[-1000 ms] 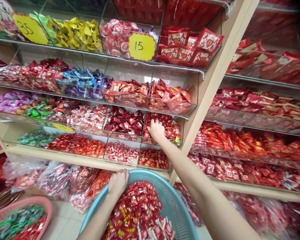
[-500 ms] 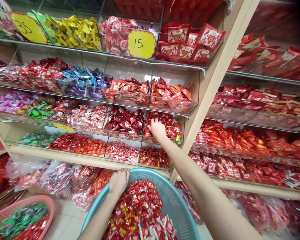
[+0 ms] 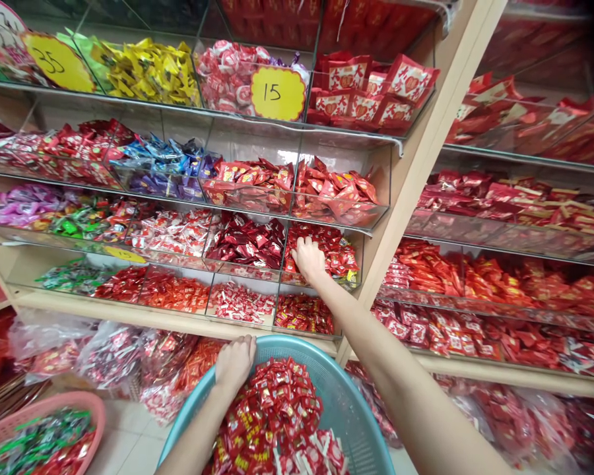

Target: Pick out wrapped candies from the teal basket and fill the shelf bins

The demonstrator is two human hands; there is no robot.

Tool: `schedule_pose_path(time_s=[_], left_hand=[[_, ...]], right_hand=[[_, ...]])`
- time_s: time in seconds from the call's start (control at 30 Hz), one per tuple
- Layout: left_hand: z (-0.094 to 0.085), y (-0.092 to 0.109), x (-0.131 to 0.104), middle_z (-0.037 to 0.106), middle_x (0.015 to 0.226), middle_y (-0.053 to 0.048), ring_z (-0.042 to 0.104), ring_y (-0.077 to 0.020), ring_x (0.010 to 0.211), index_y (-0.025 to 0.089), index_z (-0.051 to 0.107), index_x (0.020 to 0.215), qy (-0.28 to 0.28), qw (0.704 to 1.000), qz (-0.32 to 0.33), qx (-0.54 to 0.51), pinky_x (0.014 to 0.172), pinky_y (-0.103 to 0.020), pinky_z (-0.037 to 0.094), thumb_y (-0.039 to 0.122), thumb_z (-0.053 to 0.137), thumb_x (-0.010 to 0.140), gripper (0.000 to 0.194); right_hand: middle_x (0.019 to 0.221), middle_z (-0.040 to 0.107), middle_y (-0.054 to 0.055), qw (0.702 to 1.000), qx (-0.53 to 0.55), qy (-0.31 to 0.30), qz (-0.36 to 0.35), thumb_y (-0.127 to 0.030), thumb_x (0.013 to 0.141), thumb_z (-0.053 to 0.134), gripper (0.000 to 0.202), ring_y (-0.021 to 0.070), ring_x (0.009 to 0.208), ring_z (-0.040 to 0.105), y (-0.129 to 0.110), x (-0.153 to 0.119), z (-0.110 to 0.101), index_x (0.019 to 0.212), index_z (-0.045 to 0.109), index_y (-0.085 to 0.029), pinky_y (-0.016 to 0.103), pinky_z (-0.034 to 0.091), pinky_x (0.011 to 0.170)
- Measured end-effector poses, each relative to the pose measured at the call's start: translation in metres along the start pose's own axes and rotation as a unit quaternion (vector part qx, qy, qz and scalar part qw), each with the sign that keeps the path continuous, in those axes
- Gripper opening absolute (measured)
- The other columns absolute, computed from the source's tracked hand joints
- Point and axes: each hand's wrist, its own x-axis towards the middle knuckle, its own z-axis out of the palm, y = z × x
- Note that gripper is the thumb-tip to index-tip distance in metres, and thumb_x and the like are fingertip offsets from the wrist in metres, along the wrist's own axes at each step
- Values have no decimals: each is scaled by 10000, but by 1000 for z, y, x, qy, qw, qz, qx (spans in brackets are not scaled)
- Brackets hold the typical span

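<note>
My left hand (image 3: 234, 361) is closed over the rim of a blue-green plastic basket (image 3: 344, 389), its fingers hooked on the far left edge. Inside that basket lie heaps of red-wrapped candies (image 3: 287, 396) and some red-and-white ones. Up on the shelf, my right hand (image 3: 309, 258) reaches over the clear front of a compartment holding red-wrapped candies (image 3: 334, 247). Its fingers curl down among the wrappers, and what they hold is hidden.
Tiered shelves with clear dividers (image 3: 283, 254) hold wrapped sweets in many colours. A wooden post (image 3: 393, 227) rises just right of my right arm. Plastic bags of sweets (image 3: 111, 353) lie beneath the shelves. A pink basket (image 3: 96, 422) stands at lower left.
The view has shifted very slightly. Both hands keep nearly the same places, the left on the basket rim and the right in the compartment of red candies.
</note>
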Motion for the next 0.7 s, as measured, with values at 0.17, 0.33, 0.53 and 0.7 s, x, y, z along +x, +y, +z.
schedule_pose_path(time_s=[0.17, 0.33, 0.53, 0.7], left_hand=[[-1, 1, 0, 669, 883, -99, 641, -208, 782, 169, 587, 935, -6, 1000, -5, -4, 694, -317, 436, 343, 161, 914, 460], [-2, 1, -1, 670, 891, -98, 641, -202, 796, 172, 587, 931, -8, 1000, -6, -9, 706, -309, 435, 348, 169, 914, 454], [-2, 1, -1, 674, 885, -95, 645, -215, 784, 169, 587, 936, -6, 1000, -3, 1, 695, -319, 440, 334, 174, 915, 445], [-2, 0, -1, 672, 887, -92, 643, -212, 788, 174, 586, 933, -3, 1000, -2, 2, 702, -317, 440, 333, 169, 915, 446]], right_hand=[[1049, 527, 134, 999, 33, -2, 0, -343, 891, 410, 246, 227, 929, 511, 5, 2, -4, 1042, 465, -158, 300, 452, 668], [1040, 537, 120, 996, 73, 2, 49, -373, 893, 393, 266, 225, 944, 526, 9, 5, -11, 1048, 462, -168, 304, 437, 696], [1055, 552, 139, 979, 148, 5, 141, -397, 890, 375, 325, 240, 928, 568, 17, 13, -17, 1087, 467, -156, 329, 433, 724], [1022, 582, 157, 953, 206, 11, 221, -429, 884, 363, 370, 260, 893, 598, 22, 19, -18, 1077, 498, -144, 348, 436, 722]])
